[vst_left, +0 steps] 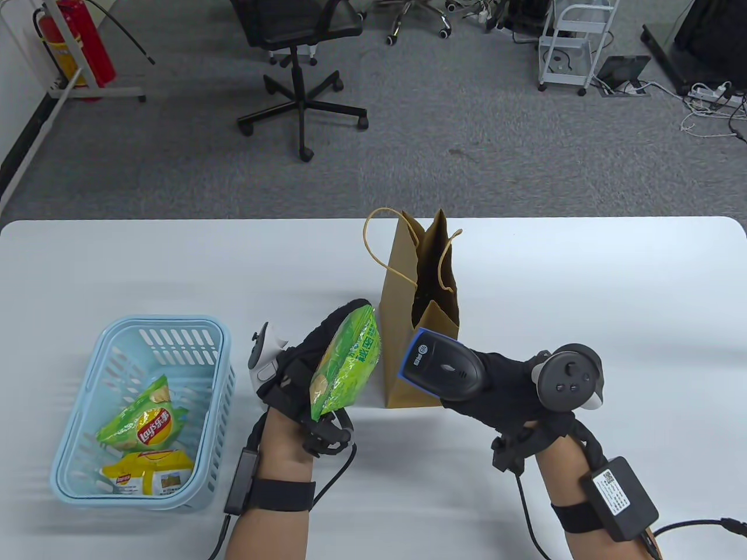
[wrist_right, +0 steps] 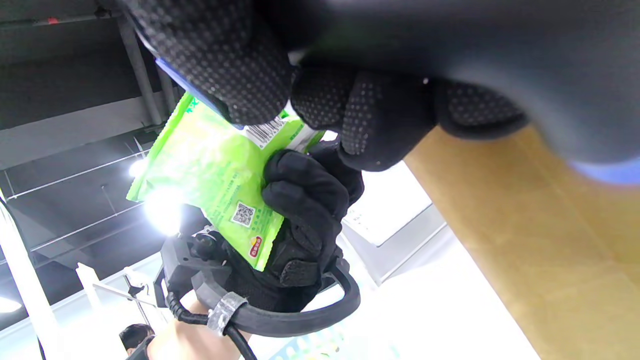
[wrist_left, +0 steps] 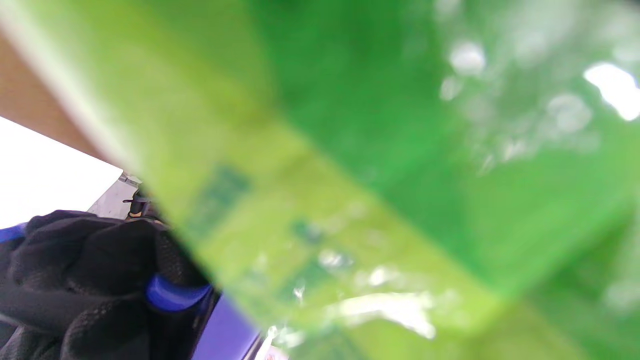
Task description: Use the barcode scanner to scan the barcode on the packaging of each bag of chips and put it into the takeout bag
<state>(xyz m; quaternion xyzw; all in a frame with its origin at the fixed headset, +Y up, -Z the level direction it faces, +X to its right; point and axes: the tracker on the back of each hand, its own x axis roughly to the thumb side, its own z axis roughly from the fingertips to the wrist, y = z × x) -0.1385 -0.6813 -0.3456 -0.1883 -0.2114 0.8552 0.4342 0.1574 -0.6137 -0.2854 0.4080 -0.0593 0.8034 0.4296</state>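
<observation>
My left hand [vst_left: 303, 373] grips a green bag of chips [vst_left: 345, 363] and holds it up on edge just left of the brown paper takeout bag [vst_left: 402, 326]. In the right wrist view the chips bag [wrist_right: 210, 175] shows its back with a barcode, and the left hand's fingers [wrist_right: 305, 200] curl round it. My right hand [vst_left: 513, 391] grips a black barcode scanner [vst_left: 444, 364] with a blue rim, its head pointing left at the chips bag. The left wrist view is filled by the blurred green bag [wrist_left: 375, 175].
A light blue basket [vst_left: 87, 466] at the front left holds a green chips bag [vst_left: 143, 423] and a yellow one [vst_left: 149, 472]. The takeout bag stands open at mid-table. An office chair [vst_left: 297, 64] stands on the floor beyond.
</observation>
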